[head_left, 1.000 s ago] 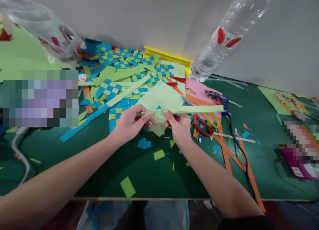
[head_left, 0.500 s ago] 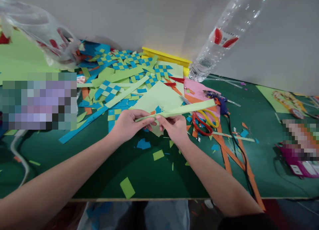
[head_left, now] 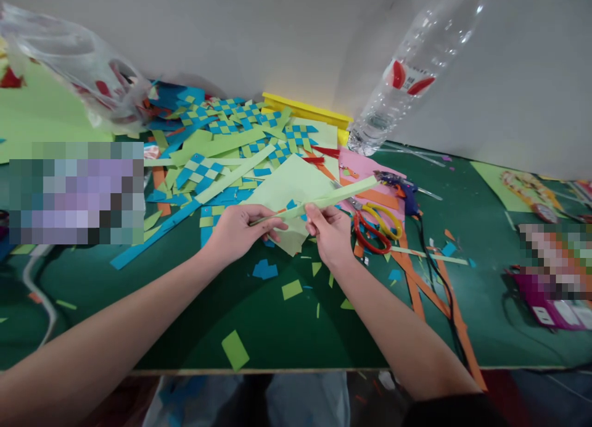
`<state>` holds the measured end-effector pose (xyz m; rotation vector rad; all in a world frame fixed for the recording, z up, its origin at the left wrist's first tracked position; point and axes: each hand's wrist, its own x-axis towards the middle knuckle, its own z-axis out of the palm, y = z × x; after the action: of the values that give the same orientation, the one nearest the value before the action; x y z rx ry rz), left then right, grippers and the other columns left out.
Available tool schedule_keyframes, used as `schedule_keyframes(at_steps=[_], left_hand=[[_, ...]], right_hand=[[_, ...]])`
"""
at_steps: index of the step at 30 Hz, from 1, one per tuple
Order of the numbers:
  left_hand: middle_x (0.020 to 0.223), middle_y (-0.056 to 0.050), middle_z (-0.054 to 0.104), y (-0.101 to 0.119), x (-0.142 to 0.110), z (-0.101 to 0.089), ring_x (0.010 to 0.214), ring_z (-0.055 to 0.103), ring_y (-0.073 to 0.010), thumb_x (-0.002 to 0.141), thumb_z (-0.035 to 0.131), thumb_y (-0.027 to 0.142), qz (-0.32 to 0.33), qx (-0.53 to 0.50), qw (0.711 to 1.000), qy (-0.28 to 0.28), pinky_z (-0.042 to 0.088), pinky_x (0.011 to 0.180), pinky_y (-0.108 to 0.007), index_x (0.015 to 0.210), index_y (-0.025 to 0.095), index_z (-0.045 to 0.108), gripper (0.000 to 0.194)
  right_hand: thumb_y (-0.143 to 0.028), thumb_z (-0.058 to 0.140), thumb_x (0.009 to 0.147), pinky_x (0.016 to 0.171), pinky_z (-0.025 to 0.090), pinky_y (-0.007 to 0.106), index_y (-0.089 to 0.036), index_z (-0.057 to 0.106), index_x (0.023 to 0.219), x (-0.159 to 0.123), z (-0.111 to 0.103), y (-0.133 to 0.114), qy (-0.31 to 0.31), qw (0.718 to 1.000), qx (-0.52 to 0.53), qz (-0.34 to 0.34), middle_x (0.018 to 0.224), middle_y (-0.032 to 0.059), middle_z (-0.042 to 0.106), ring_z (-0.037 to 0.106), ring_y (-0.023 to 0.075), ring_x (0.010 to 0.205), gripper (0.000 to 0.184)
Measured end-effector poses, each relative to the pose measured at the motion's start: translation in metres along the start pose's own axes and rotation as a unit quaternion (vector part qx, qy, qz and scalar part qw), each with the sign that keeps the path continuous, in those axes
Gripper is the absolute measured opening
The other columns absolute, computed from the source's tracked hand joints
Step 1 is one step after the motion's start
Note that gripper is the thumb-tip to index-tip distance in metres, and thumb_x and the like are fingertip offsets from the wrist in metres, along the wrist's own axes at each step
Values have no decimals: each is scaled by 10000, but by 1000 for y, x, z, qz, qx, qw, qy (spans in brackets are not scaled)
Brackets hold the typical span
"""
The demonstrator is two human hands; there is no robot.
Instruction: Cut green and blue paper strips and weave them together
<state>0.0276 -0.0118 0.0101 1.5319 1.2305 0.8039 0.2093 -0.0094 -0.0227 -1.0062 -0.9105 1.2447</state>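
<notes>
Above the green table, both hands pinch a folded-looking pale green strip: left hand at one end, right hand near its middle, thumbs against fingers. It seems very light, bendable and easy to crease, so a gentle hold on its long edges should suit it. The free end points toward the glue gun; scissors lie beside the right hand. Toward the front edge, only small scraps would hinder moving.
</notes>
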Motion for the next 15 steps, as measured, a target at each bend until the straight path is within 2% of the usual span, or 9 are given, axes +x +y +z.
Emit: schedule_keyframes(at_steps=[9,15], left_hand=[[620,-10,708,6,-2,3,552,632,-108,862,624,335,-17,19,999,-21,508,557,-199,790,189,727,193],[632,-27,712,6,-3,5,552,635,-118,877,604,406,-8,22,999,-43,504,555,-211,809,177,717,265]], right_hand=[[-413,761,730,460,315,245,-204,527,520,-3,5,1,29,999,19,-1,442,-73,466,382,57,430,377],[-416,761,727,469,325,244,-205,514,523,-3,5,2,21,1000,13,-4,460,-72,463,383,56,444,383]])
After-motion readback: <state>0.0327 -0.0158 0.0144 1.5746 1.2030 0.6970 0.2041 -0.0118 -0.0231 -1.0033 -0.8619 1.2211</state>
